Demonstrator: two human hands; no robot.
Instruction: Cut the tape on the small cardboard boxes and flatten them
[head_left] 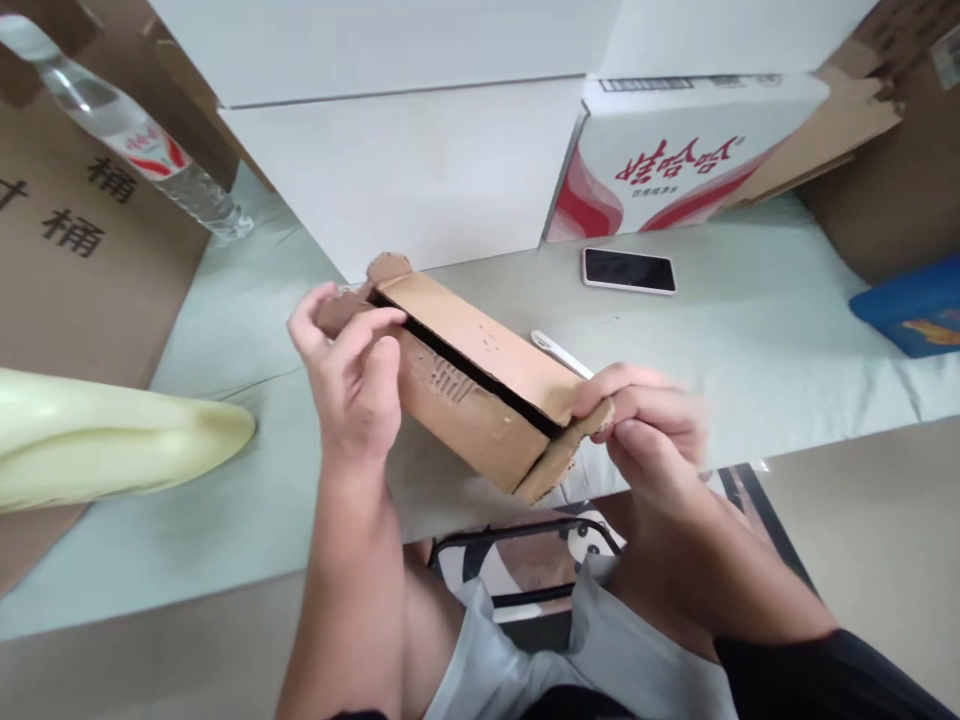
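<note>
A long brown cardboard box (480, 410) is held tilted in front of me, with a dark gap running along its top between two flaps. Torn corrugated ridges show on its near face. My left hand (356, 375) grips the far-left end, its fingers at the edge of the gap and near a crumpled end flap. My right hand (649, 420) pinches a ragged end flap at the near-right corner, slightly blurred. A white, slim object (559, 352) lies partly hidden behind the box; I cannot make out its kind.
A phone (628, 271) lies on the pale green cloth (757, 330). White cartons (405, 180) and a red-and-white printed carton (675, 165) stand behind. At left are a water bottle (142, 140) and a pale yellow object (120, 440); at right, a blue item (911, 305).
</note>
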